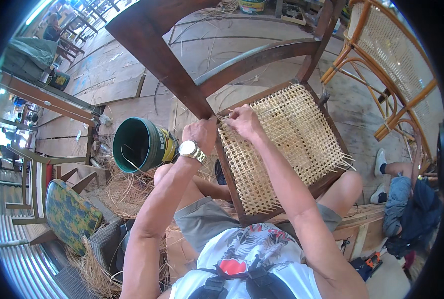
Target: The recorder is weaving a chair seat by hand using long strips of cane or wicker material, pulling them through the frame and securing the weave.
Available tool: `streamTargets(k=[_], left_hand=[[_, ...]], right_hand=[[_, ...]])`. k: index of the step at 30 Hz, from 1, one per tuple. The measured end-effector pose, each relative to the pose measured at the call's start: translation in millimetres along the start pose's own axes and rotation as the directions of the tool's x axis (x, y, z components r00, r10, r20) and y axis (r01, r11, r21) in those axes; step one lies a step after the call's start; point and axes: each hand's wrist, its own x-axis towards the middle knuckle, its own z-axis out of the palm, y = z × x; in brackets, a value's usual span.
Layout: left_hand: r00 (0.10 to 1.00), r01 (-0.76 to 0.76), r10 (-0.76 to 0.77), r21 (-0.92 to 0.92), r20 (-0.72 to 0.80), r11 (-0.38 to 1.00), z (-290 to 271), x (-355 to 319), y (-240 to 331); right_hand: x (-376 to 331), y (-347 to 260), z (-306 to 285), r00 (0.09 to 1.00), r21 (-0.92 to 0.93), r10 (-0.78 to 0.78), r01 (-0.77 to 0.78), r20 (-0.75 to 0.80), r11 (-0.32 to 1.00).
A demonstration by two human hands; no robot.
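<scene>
Hands (200, 133) (244, 122) meet, fingers pinching cane strands (222, 118) at seat corner (221, 130).

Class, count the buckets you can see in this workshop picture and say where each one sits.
2. A green bucket lies tipped on the floor beside the left hand; another bucket stands at the top edge, partly cut off. More may be hidden.

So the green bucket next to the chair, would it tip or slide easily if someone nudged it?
The green bucket already seems to lean on loose cane scraps, so a nudge would probably rock it. No contents are visible through its open mouth, only a thin strand, so it is likely light and would slide easily. Its round wall suggests it would roll if it fell over.
</scene>
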Motion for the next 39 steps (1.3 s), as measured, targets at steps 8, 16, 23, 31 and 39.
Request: streamTargets(k=[8, 16, 23, 31, 39], left_hand=[[0.996, -0.064, 0.063, 0.009, 0.063, 0.998, 8, 6, -6], [1.0, -0.016, 0.016, -0.026, 0.015, 1.0, 16, 5, -9], [0.999, -0.039, 0.039, -0.035, -0.003, 0.999, 18, 1, -11], [0.999, -0.019, 0.016, -0.052, -0.049, 0.998, 18, 2, -5], [1.0, -0.007, 0.007, -0.025, 0.022, 1.0, 15, 3, -8]], right_hand=[[12, -12, -29, 0.978, -0.29, 0.02, 0.042, 0.21, 0.956], [14, -29, -38, 0.938, 0.119, 0.101, -0.148, 0.332, 0.982], [12, 10, 5, 0.964, 0.511, 0.158, -0.248, 0.215, 0.823], [21, 1, -7, 0.99, -0.179, 0.085, -0.065, 0.11, 0.982], [29, -5, -9, 0.967, -0.2, 0.118, -0.072, 0.226, 0.977]])
